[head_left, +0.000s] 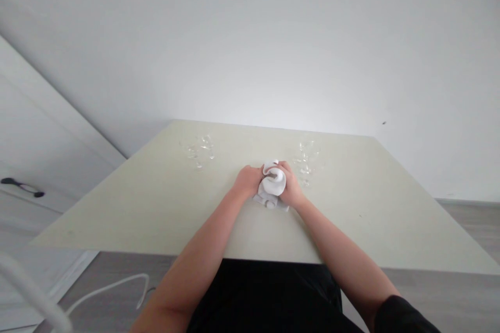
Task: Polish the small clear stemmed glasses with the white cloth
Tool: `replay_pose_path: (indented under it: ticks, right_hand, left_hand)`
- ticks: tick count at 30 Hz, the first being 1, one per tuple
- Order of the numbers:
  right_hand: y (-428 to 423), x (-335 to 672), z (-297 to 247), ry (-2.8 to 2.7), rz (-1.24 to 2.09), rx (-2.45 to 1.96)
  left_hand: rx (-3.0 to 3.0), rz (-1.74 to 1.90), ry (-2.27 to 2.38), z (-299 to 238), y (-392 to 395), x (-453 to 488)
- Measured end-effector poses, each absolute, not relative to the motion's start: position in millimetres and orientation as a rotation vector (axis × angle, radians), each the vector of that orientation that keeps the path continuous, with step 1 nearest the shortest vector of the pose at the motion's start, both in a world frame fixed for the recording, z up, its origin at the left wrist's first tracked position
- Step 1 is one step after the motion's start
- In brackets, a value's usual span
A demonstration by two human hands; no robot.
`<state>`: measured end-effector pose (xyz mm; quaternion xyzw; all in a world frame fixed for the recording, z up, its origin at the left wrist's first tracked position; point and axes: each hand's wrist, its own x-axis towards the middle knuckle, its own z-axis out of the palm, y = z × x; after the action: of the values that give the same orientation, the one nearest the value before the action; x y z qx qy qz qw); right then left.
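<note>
A crumpled white cloth point(274, 183) is bunched between my two hands near the middle of the table. My left hand point(249, 181) is closed on its left side, and my right hand point(289, 184) grips it from the right. The lower folds of the cloth hang down close to the tabletop. Whether something is wrapped inside the cloth is hidden. Beyond my left hand stands a group of clear, glass-like pieces point(201, 152). Just past my right hand is another cluster of transparent glassware point(307, 157); the exact shapes are hard to make out.
The pale tabletop point(164, 208) reaches back to a white wall point(250, 41). On the left is a white cabinet with a dark handle point(23, 187). A white cable point(109, 287) loops at the lower left, above the grey floor point(437, 296).
</note>
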<state>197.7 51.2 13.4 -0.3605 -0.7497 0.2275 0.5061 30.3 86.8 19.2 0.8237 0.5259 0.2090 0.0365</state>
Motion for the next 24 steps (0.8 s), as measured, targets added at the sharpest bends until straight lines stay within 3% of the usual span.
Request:
replay_pose_path:
  ticks: [5,15,24]
  right_hand:
    - [60,186,-1,-1.368,0.729,-1.009]
    - [46,205,17,-1.998,0.394,-0.813]
    - [61,195,-5,-1.624,0.716,-1.042]
  left_hand:
    - [2.806,0.510,1.625,28,77,40]
    - [2.524,0.216,1.780,25,86,36]
    - [2.598,-0.002,1.689,43,76,36]
